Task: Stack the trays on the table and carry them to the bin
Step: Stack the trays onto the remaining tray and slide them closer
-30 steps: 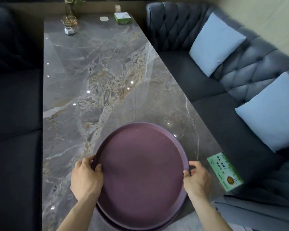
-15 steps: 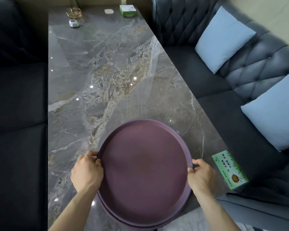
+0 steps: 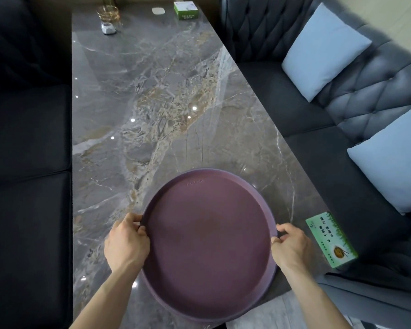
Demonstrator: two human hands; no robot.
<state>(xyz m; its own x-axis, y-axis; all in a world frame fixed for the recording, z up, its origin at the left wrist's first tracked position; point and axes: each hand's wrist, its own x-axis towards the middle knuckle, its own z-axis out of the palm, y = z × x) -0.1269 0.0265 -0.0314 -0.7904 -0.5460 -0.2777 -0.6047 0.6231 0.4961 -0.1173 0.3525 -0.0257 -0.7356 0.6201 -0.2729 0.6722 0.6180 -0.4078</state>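
Here we see a round purple tray point(image 3: 207, 243) at the near end of a long gray marble table point(image 3: 152, 96). A second rim peeks out under its near edge, so we think it sits on another tray, but we cannot tell how many there are. The left hand point(image 3: 126, 243) grips the tray's left rim, with the fingers curled over the edge. The right hand point(image 3: 291, 248) grips the right rim the same way. Both hands are closed on the tray.

Just beside the right hand, a green card point(image 3: 330, 241) lies at the table's right edge. At the far end of the table stand a green box point(image 3: 185, 10), a small white thing point(image 3: 108, 28) and a glass vase point(image 3: 107, 11). A dark sofa point(image 3: 342, 110) runs along the right side, with two light blue pillows point(image 3: 323, 48) on it. Another dark seat point(image 3: 26, 138) is on the left side.
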